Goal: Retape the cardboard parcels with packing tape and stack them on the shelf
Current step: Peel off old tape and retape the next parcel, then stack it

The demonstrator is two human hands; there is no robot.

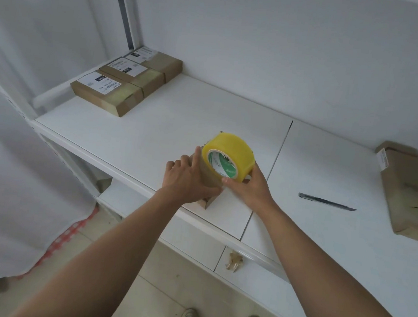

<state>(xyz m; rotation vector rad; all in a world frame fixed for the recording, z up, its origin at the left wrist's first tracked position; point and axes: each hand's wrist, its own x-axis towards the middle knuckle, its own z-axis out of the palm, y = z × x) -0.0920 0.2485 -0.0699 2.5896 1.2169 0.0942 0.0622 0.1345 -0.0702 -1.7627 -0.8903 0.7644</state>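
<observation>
R hand (249, 188) is gripping the yellow tape roll (228, 156): fingers are curling over its far side, thumb is pinching the near rim. The roll is standing on edge, core w/ green label facing the camera, on top of a small cardboard parcel (207, 201). L hand (189, 179) is lying flat on the parcel top, fingers straight, pressing down just beside the roll; it is curling round nothing. Most of the parcel is hidden under both hands; only its near brown corner is showing, approx. at the front edge of the white shelf (154, 127).

Open room: bare shelf is extending behind and to the L of the hands up to the back wall. A seam (278, 152) between two shelf panels is running just R of the roll. A dark pen-like tool (326, 202), type not clear, is lying flat well R of the seam.

Three taped parcels (125, 84) w/ white labels are sitting side by side, touching, in the far L corner. A longer parcel (409, 193) is lying at the R edge, partly out of view. A scrap of crumpled tape (235, 261) is sticking to the shelf's front lip.
</observation>
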